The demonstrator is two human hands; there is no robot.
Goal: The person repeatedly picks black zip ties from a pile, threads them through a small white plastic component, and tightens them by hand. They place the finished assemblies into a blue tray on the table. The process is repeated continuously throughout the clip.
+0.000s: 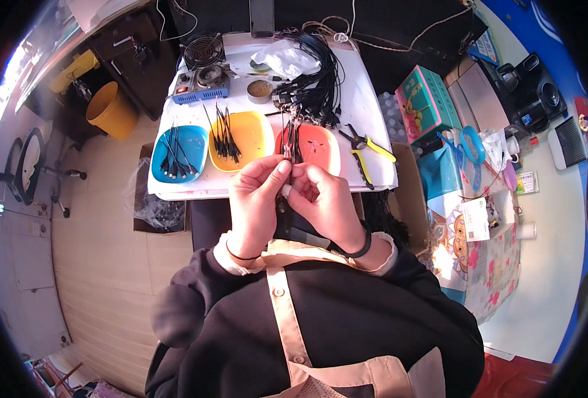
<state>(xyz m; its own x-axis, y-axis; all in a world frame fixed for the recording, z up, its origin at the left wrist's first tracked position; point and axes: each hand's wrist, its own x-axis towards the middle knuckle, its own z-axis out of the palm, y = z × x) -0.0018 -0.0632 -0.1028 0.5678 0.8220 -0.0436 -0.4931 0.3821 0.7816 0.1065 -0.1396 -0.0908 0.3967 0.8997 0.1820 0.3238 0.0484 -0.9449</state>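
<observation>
My left hand (255, 202) and my right hand (323, 205) meet in front of the table edge. Both are closed, thumbs and fingers pinching a thin black cable (290, 170) between them. Part of it hangs below the fingers; its exact end is hard to make out. Just beyond my fingertips is a red bowl (326, 147), with black cables crossing its left part. Left of it, a yellow bowl (261, 126) and a blue bowl (198, 142) hold several short black cables with plugs. Wire strippers (364, 154) with yellow handles lie to the right of the red bowl.
A large bundle of black cables (320, 73) lies at the table's back. Left of it stand a round tin (259, 91), a white plastic bag (286, 60), and a blue soldering device (202, 91). A green and pink box (428, 103) stands beyond the table's right side.
</observation>
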